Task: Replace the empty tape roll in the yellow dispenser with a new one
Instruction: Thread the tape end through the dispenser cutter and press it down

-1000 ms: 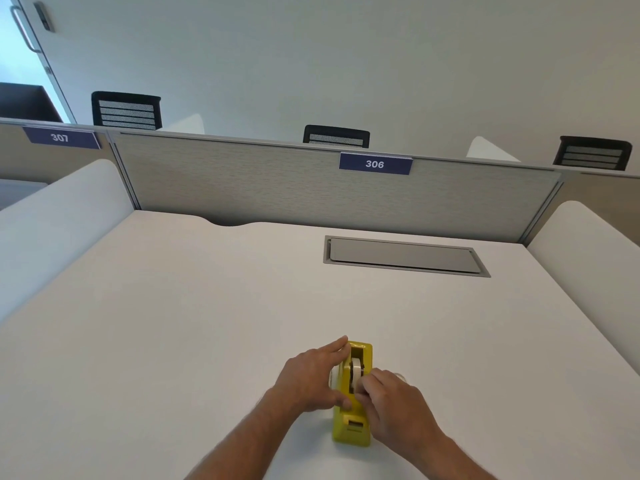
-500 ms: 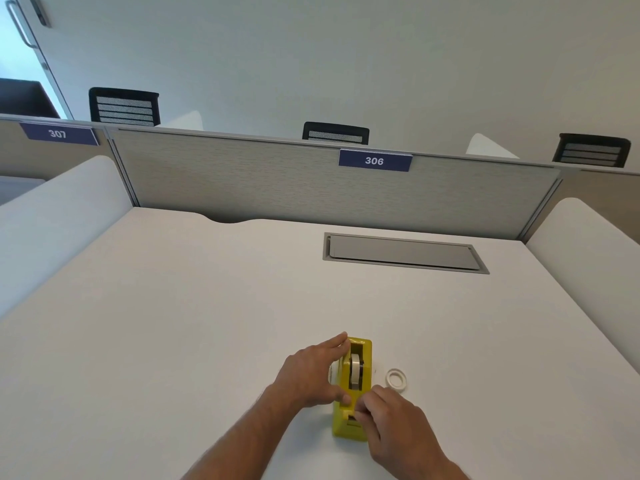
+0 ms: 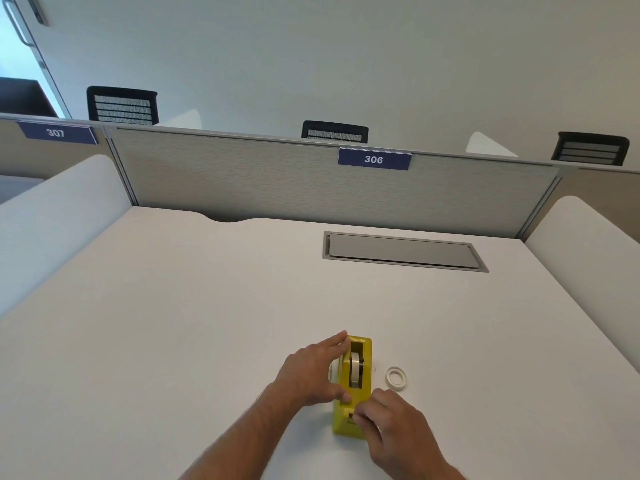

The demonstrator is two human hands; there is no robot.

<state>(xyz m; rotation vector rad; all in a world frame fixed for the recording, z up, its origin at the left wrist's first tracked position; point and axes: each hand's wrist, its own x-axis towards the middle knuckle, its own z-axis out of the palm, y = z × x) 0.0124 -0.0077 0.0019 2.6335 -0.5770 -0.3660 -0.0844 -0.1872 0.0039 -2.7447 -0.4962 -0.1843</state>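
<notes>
The yellow tape dispenser (image 3: 364, 396) stands lengthwise on the white desk (image 3: 173, 323) near its front edge. A white tape roll (image 3: 355, 368) sits upright in its slot. My left hand (image 3: 311, 372) grips the dispenser's left side, fingers along the body. My right hand (image 3: 391, 424) is at the dispenser's near cutter end with thumb and fingers pinched; I cannot tell whether they pinch the tape's end. A small white ring, a bare tape core (image 3: 396, 377), lies flat on the desk just right of the dispenser.
A grey cable hatch (image 3: 403, 251) is set into the desk at the back right. A grey partition (image 3: 242, 181) labelled 306 closes the far side, and white curved side panels (image 3: 52, 209) flank the desk. Black chair backs show beyond.
My right hand has slid from the roll toward the dispenser's near end, uncovering the white core on the desk. The left hand stays on the dispenser.
</notes>
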